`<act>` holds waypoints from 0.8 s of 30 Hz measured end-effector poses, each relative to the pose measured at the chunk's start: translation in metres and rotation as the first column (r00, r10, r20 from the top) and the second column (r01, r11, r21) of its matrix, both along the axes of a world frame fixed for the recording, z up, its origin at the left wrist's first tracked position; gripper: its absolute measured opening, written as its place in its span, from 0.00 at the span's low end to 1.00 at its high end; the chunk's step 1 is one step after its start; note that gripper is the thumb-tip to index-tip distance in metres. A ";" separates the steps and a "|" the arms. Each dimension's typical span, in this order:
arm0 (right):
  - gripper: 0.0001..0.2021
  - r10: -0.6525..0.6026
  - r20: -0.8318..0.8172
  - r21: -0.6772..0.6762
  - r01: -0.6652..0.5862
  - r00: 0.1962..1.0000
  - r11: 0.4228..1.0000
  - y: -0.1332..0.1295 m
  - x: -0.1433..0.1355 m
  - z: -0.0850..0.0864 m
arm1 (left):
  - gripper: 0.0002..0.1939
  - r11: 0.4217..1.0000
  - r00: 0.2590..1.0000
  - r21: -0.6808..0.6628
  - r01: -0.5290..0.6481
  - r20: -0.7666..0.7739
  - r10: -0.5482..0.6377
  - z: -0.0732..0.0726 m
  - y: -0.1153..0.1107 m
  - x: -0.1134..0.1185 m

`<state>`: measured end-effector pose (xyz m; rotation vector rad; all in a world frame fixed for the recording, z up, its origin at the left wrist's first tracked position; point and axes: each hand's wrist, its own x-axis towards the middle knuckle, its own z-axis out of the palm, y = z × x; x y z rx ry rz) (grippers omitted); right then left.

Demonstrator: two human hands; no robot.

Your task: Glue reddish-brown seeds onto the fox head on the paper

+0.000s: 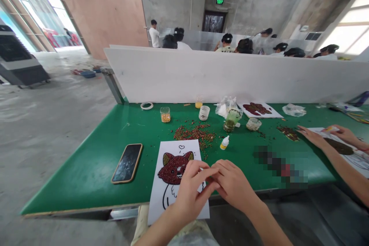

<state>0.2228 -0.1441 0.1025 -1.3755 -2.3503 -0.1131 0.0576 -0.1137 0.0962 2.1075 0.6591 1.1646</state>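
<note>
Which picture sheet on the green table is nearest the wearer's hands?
The fox-headed sheet, partly hidden by the left hand; the back sheet lies near the white panel, the far-right sheet by a co-worker's hands.

Your desk (95, 161) is green; your picture sheet (156, 196) is white (black outlines (163, 198)), its animal head (173, 171) dark red with olive ears (167, 159).

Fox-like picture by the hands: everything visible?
White sheet, apparently paper, with a black-outlined, fox-like animal. Its head is mostly filled with dark red grain-like pieces, the ears yellow-green inside; the visible body is unfilled. A small heart sits above. It lies on the green table, near end past the edge. The left hand hides part; contact unclear.
</note>
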 end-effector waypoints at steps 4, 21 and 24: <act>0.13 0.063 -0.036 -0.012 -0.064 0.997 0.998 0.001 -0.006 0.003 | 0.14 0.989 0.996 -0.141 0.051 0.075 -0.041 0.001 0.004 0.003; 0.14 0.104 0.112 0.035 -0.109 0.988 0.993 0.007 -0.024 0.001 | 0.15 0.848 0.981 -0.513 0.134 0.190 -0.040 0.012 0.012 -0.004; 0.13 0.092 0.116 0.030 -0.096 0.989 0.995 0.008 -0.024 0.001 | 0.15 0.858 0.980 -0.497 0.132 0.194 -0.038 0.012 0.013 -0.006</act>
